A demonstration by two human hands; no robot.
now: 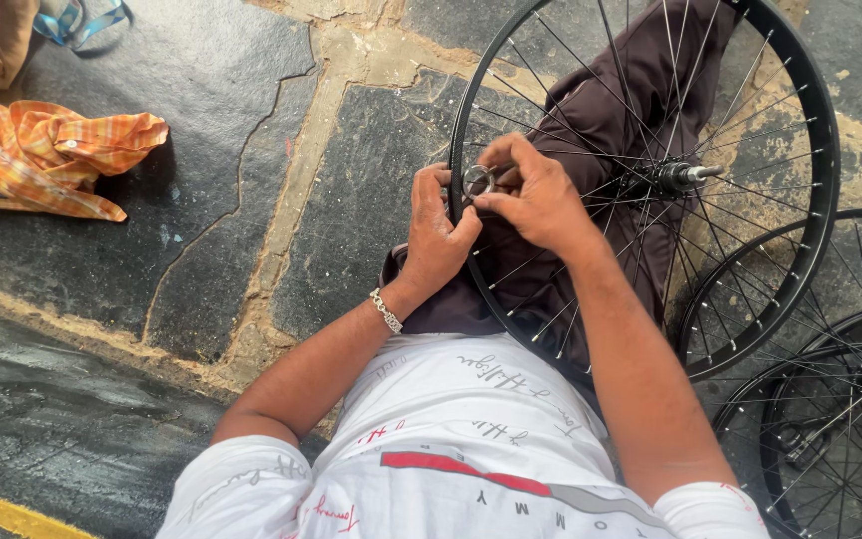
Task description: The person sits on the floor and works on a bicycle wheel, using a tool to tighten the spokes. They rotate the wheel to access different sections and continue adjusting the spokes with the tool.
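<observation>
Flanking the wheel (641, 180): orange cloth (47, 155), spare rims (830, 419).

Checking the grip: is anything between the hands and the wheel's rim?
Nothing visible. The left hand and right hand both meet at the rim, pinching a small round tool against it.

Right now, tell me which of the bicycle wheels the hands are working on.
The large black wheel resting on the person's lap: left hand and right hand pinch a small metal ring at its rim. The other wheels lie untouched at right.
</observation>
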